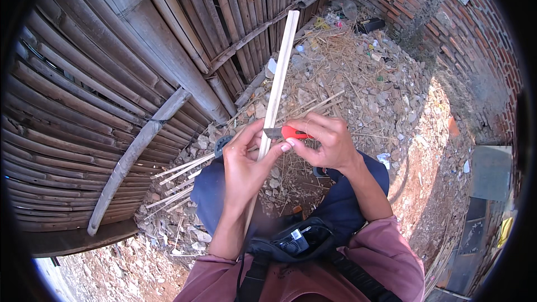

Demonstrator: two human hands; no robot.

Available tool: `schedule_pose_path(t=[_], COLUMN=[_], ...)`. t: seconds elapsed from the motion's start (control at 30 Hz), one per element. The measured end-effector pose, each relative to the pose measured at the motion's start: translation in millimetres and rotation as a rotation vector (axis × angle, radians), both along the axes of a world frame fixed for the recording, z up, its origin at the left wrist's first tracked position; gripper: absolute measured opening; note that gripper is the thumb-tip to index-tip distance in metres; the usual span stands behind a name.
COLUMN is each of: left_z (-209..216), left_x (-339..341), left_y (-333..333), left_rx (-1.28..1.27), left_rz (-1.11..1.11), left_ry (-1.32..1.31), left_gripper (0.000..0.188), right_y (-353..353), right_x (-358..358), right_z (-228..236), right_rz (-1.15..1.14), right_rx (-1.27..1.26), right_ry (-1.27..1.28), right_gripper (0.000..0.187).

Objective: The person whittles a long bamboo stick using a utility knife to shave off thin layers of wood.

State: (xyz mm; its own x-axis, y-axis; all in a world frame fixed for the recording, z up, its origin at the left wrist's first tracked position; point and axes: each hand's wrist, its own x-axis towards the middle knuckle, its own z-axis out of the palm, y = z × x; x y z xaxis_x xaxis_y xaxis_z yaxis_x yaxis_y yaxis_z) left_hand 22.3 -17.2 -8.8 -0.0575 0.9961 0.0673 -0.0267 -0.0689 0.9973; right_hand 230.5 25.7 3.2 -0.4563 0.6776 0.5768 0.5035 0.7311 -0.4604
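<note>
A long pale strip, which looks like split bamboo or wood, stands tilted between my knees, its top end leaning away from me. My left hand is wrapped round the strip near its middle. In my right hand is a red-handled utility knife. The knife's grey blade lies against the strip just above my left thumb. Both thumbs are close together at the strip's edge. Whether the blade has entered the strip I cannot tell.
Several cut strips lie on the ground at the left. A bamboo slat wall rises on the left, a brick wall at the far right. Stony rubble with straw covers the ground ahead. A black pouch sits at my waist.
</note>
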Motion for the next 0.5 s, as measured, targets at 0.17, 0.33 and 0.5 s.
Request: schedule_pose_path(t=[0.17,0.33,0.5], left_z=[-2.4,-0.5,-2.0], left_x=[-0.4,0.4,0.6], left_y=[0.6,-0.6,-1.3], left_rx=[0.037,0.03,0.034], left_rz=[-0.008,0.009,0.02], left_ry=[0.005,0.013,0.016], left_gripper=[0.055,0.055,0.055], right_y=[0.2,0.3,0.4], right_x=[0.1,-0.8,-2.0], right_z=[-1.8,-4.6,-4.1], right_rz=[0.003,-0.01,-0.02], right_rx=[-0.001,0.031,0.066], right_ry=[-0.013,-0.002,0.01], right_gripper=[0.032,0.033,0.033])
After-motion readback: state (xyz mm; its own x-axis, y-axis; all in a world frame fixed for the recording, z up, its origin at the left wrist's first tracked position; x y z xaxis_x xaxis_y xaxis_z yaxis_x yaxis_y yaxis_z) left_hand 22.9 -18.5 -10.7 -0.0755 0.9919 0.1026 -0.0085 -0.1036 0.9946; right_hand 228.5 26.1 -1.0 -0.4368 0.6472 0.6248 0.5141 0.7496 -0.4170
